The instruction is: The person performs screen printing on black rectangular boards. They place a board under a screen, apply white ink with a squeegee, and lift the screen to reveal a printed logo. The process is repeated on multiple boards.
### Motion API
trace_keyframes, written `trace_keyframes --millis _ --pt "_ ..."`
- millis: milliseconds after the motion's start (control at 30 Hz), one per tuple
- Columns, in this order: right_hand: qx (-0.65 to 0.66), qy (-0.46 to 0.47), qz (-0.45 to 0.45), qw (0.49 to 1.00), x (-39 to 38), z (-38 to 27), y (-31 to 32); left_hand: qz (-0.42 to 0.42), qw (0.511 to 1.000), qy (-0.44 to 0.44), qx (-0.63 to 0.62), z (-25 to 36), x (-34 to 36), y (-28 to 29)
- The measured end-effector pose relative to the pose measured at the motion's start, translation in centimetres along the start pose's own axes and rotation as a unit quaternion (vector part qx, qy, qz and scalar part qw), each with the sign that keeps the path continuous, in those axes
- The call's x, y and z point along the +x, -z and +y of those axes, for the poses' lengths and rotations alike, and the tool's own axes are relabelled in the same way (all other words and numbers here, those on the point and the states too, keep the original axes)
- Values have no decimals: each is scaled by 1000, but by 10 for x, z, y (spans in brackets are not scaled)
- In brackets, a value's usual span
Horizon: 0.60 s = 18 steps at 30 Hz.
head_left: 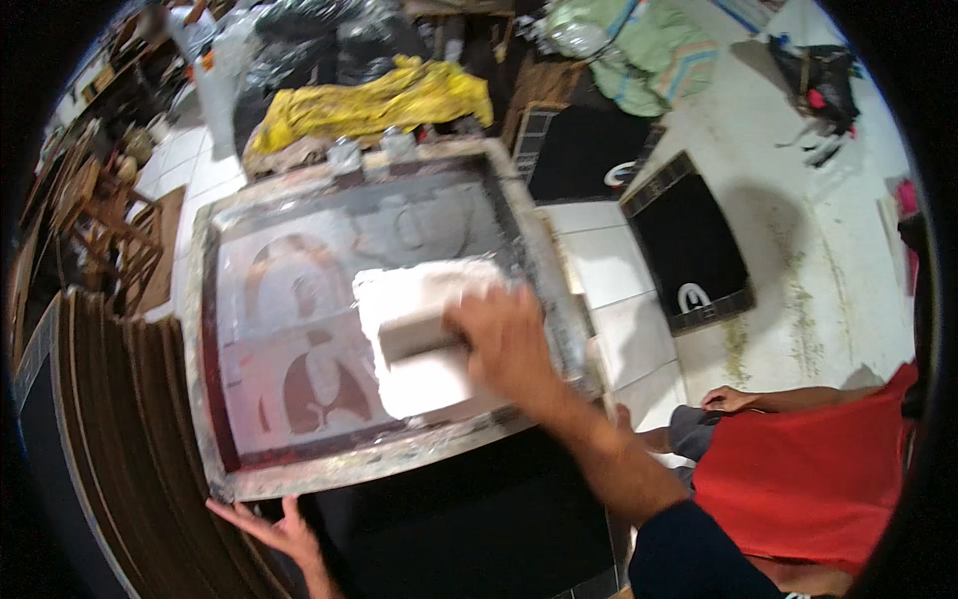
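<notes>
My right hand (504, 339) is closed around the pale block handle of a squeegee (414, 337), on the right half of a screen-printing frame (329, 483). Thick white ink (404, 290) surrounds the squeegee and covers part of the mesh. Curved, cut-out-like shapes (324, 384) show through the mesh on the left side. At the frame's near left corner is my left hand (279, 534), fingers spread; whether it touches the rim I cannot tell. Black fabric or sheet (449, 519) lies below the frame's near edge.
A stack of dark-edged boards (130, 439) stands close on the left. Two black panels (689, 240) with white printed marks lie to the right. A person in a red shirt (798, 469) is at the near right. Yellow cloth (374, 100) and black bags (339, 45) are behind the frame.
</notes>
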State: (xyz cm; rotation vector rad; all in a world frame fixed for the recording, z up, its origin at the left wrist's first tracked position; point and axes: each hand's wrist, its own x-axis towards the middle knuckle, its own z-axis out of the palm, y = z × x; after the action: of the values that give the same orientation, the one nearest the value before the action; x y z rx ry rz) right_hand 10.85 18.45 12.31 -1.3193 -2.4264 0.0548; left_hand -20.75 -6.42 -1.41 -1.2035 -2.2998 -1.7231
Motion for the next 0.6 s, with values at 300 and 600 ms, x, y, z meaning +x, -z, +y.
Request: trace_keyframes --millis 300,600 --pt "-8 -30 5 1000 -113 -49 36 24 999 8 -38 20 12 -7" --pt "-67 57 261 961 -28 -43 117 110 986 -99 -79 111 106 21"
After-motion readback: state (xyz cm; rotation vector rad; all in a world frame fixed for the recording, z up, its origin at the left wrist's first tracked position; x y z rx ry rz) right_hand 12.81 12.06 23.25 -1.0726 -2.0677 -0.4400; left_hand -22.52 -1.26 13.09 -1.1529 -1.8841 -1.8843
